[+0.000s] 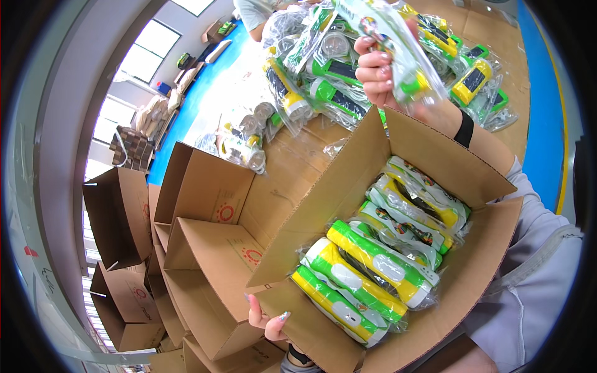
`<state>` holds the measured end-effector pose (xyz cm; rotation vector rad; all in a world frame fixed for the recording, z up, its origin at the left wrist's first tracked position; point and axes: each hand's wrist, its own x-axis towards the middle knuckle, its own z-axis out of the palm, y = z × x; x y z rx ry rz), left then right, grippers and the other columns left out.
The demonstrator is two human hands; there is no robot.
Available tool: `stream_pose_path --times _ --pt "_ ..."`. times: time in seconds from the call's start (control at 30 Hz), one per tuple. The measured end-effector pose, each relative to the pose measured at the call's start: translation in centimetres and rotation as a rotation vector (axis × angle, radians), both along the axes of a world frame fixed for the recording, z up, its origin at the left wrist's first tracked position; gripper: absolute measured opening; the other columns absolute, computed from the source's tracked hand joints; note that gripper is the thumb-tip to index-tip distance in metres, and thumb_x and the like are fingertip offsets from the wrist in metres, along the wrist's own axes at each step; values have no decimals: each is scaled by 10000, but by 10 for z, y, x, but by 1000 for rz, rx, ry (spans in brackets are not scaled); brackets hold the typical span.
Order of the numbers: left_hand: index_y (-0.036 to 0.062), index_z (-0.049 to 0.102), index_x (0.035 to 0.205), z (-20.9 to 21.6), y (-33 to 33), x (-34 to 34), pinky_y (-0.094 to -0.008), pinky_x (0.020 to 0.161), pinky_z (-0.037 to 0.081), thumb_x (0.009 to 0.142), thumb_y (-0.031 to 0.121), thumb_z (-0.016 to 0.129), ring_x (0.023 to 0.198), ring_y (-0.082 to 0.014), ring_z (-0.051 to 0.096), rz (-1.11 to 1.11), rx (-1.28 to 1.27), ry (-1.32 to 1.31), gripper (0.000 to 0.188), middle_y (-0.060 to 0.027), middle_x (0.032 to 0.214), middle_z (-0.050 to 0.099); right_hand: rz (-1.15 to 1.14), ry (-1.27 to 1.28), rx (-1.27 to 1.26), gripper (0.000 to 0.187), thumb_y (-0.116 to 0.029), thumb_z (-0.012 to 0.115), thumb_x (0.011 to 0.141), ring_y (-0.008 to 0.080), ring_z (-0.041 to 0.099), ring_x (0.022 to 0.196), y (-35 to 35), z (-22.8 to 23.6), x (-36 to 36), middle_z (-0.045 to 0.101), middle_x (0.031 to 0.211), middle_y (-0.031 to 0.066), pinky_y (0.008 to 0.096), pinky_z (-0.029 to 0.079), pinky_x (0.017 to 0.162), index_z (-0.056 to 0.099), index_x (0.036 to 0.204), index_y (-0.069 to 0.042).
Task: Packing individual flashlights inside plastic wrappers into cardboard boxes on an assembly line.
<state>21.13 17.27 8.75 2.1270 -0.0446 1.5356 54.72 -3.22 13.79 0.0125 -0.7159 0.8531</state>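
My right hand (377,71) is closed around a clear-bagged flashlight (415,81) with green and yellow parts, raised over the far side of an open cardboard box (329,193). Inside that box, bagged green, yellow and white flashlights (367,273) lie side by side in two groups. At the box's near left edge, the fingers of my left hand (267,320) curl against the cardboard and grip it; the rest of that hand is hidden behind the box wall.
Beyond the box, a pile of bagged flashlights (336,90) covers a cardboard sheet (298,152). Several open boxes (208,245) stand at the left. Blue floor (205,93) shows farther off, and another person's arm (252,18) appears at the top.
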Motion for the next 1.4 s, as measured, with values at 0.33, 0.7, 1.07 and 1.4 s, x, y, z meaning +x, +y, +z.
stream_pose_path --times 0.33,0.7,1.07,1.4 --pt "189 406 952 -2 3 -8 -541 1045 349 922 246 533 1190 -383 428 17 -17 34 142 -209 1364 352 -235 426 -270 325 -252 572 933 161 596 906 -19 19 -36 574 972 65 282 546 767 491 1091 20" --pt "180 401 955 6 -2 -1 -523 1019 396 931 246 527 1172 -387 453 -12 4 54 144 -205 1324 366 -81 367 -330 339 -259 634 894 159 644 821 -33 38 -42 621 932 87 259 573 658 546 1093 1" --pt "168 388 1029 8 5 -1 -558 1003 404 911 214 574 1209 -426 410 -141 50 57 225 -227 1328 291 -1091 -569 -996 528 -290 621 801 103 615 650 -79 105 -83 607 962 73 244 513 549 474 1205 16" --pt "-9 502 1084 5 16 3 -439 816 514 918 308 419 926 -402 593 -348 87 18 367 -312 1347 232 95 -2262 -1901 460 -421 644 846 382 620 730 -11 162 -163 626 741 208 407 486 630 506 893 15"
